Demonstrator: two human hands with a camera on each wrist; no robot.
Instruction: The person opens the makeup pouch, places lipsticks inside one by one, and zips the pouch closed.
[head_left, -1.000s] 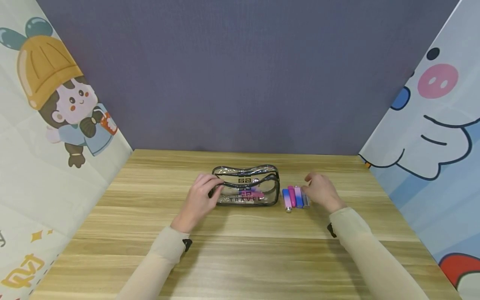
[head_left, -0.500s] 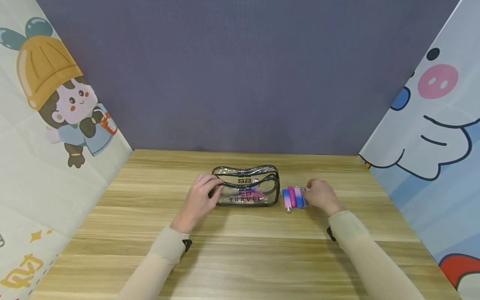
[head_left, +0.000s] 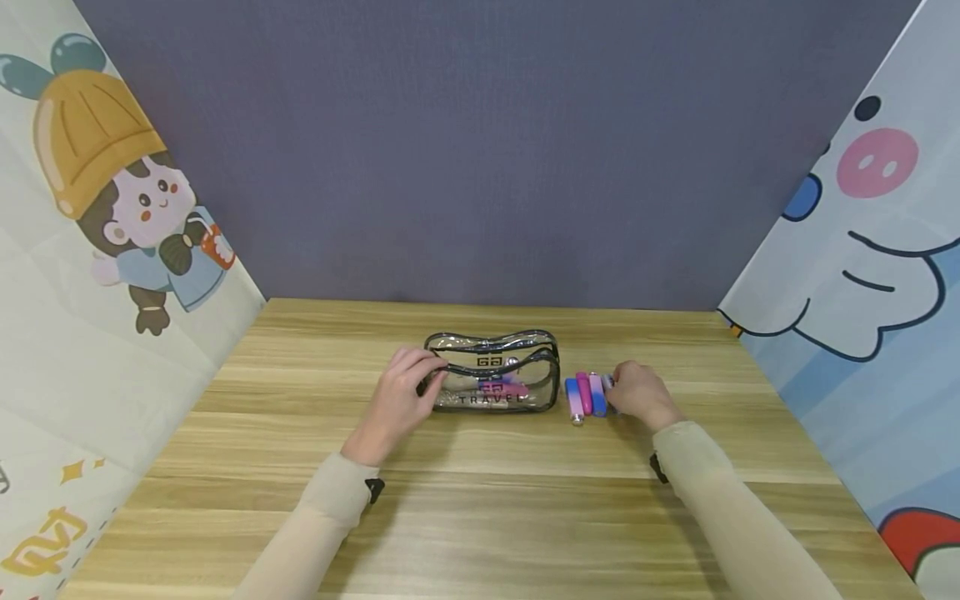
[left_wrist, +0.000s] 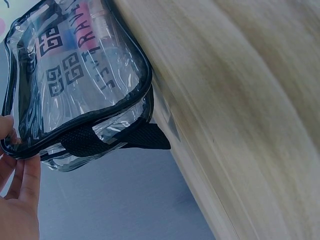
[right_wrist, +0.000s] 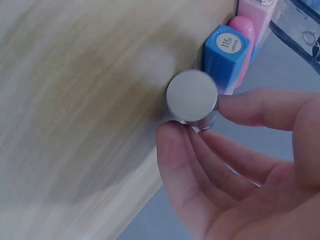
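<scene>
A clear travel pouch [head_left: 467, 387] with black piping stands on the table, its top gaping; pink and blue items show through its front wall. At its left end, my left hand [head_left: 401, 396] pinches the black-edged rim, thumb on one side and fingers on the other in the left wrist view. To the pouch's right lie lipsticks [head_left: 597, 395] in blue, pink and magenta, side by side. My right hand [head_left: 643, 395] holds a small cylindrical tube [right_wrist: 192, 95] with a flat silver-grey end, between thumb and fingers, beside a blue lipstick [right_wrist: 227, 56]. Most of the tube's length is hidden.
The wood-grain table [head_left: 480, 517] ends at a dark grey back panel [head_left: 480, 167]. Cartoon-printed sheets [head_left: 112, 358] flank it on the left and right. A black strap loop [left_wrist: 85, 142] sticks out from the pouch's end.
My right hand has lowered slightly and closed its fingers round the rightmost tube. The left hand and pouch have stayed put.
</scene>
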